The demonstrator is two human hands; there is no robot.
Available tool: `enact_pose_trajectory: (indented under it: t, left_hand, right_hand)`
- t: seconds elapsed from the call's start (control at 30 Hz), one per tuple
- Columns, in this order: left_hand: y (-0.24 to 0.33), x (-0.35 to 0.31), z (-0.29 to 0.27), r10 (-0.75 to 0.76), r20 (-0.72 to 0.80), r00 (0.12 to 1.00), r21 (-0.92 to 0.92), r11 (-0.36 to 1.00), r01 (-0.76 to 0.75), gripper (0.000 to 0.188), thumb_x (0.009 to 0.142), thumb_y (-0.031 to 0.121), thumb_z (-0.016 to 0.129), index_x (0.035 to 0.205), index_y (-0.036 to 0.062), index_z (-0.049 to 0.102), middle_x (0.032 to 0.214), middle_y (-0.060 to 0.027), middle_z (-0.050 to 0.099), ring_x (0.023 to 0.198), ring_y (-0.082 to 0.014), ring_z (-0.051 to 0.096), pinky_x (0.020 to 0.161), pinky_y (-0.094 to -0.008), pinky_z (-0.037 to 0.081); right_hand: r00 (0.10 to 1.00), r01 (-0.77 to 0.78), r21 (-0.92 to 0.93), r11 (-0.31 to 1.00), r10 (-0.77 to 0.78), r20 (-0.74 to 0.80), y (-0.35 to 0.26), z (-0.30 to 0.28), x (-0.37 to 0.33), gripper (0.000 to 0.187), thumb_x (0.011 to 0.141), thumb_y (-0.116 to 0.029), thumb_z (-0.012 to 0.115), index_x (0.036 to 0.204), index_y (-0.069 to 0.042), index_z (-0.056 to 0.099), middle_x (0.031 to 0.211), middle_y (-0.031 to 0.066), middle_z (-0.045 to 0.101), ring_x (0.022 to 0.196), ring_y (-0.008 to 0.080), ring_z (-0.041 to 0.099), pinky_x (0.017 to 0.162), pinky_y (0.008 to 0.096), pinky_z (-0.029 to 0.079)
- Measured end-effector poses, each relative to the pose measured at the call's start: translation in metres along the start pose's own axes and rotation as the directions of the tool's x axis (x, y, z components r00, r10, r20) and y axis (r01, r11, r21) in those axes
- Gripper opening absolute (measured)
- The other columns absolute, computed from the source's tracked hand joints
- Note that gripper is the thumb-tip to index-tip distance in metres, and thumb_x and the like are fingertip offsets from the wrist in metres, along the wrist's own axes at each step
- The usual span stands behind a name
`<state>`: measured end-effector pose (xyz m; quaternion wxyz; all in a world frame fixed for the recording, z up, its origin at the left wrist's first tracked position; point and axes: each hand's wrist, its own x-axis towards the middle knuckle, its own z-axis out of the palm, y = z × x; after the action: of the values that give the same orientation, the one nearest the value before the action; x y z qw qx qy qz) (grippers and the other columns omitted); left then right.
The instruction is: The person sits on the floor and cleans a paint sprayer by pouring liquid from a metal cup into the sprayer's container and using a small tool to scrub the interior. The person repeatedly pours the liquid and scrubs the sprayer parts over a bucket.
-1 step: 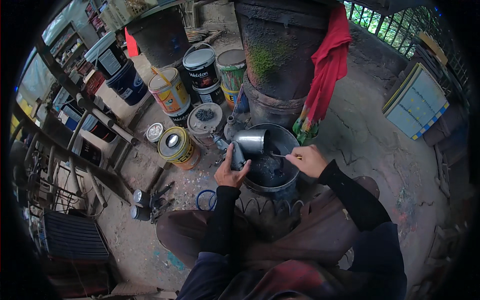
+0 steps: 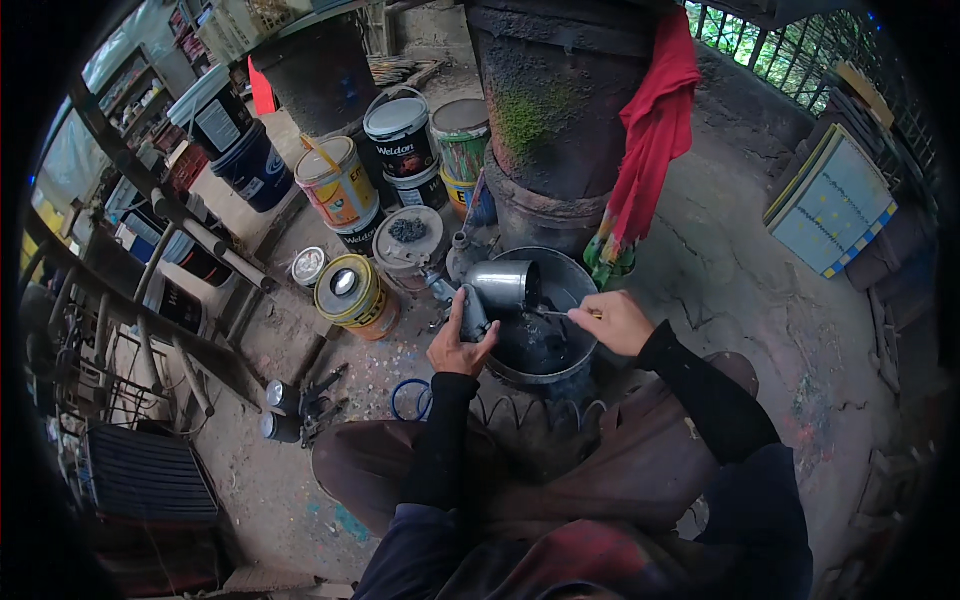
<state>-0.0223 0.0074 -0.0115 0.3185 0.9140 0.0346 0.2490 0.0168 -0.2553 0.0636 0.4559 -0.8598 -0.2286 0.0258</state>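
My left hand (image 2: 460, 345) is closed around a grey metal piece at the base of a silver metal cup (image 2: 503, 286). The cup lies tipped on its side above a round bucket (image 2: 545, 378), its mouth facing right. Dark material hangs at the cup's lip, and dark liquid lies in the bucket. My right hand (image 2: 615, 322) pinches a thin-handled tool (image 2: 558, 314), pointing left at the cup's mouth. The tool's tip is too dark to make out. Metal fittings (image 2: 438, 287) show just beyond my left hand.
A yellow paint can (image 2: 358, 310), a lidded drum (image 2: 408, 245) and several stacked paint buckets (image 2: 400, 140) stand at the far left. A big mossy pot (image 2: 560, 110) with a red cloth (image 2: 655, 110) rises behind the bucket. A coiled hose (image 2: 530, 410) lies before my legs.
The tool in my right hand has shifted slightly toward the cup's mouth, and more dark material shows below the lip. My left hand and the cup stay nearly in place.
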Motion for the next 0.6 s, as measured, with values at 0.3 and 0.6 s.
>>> enact_pose_trajectory:
  t: [0.3, 0.6]
  left_hand:
    - [0.003, 0.004, -0.001, 0.007, -0.027, 1.000, -0.020, 1.000, -0.008, 0.080, 0.068, 0.040, 0.074, 0.138, 0.0228, 0.040, 0.088, -0.0137, 0.067, 0.076, -0.0300, 0.066, 0.067, -0.0364, 0.050]
    - [0.003, 0.002, 0.000, 0.010, -0.042, 0.999, -0.030, 0.999, -0.011, 0.079, 0.067, 0.040, 0.074, 0.137, 0.0226, 0.042, 0.087, -0.0146, 0.067, 0.076, -0.0296, 0.066, 0.066, -0.0357, 0.051]
  right_hand:
    - [0.992, 0.116, -0.138, 0.984, -0.122, -0.037, -0.008, -0.012, -0.004, 0.029, 0.084, -0.024, 0.063, 0.071, 0.001, 0.062, 0.060, 0.0160, 0.058, 0.055, 0.0280, 0.059, 0.054, 0.0352, 0.044]
    - [0.963, 0.138, -0.082, 0.987, -0.153, -0.221, 0.017, 0.000, 0.000, 0.022, 0.084, -0.021, 0.064, 0.073, -0.001, 0.062, 0.066, 0.0166, 0.061, 0.060, 0.0307, 0.061, 0.055, 0.0371, 0.044]
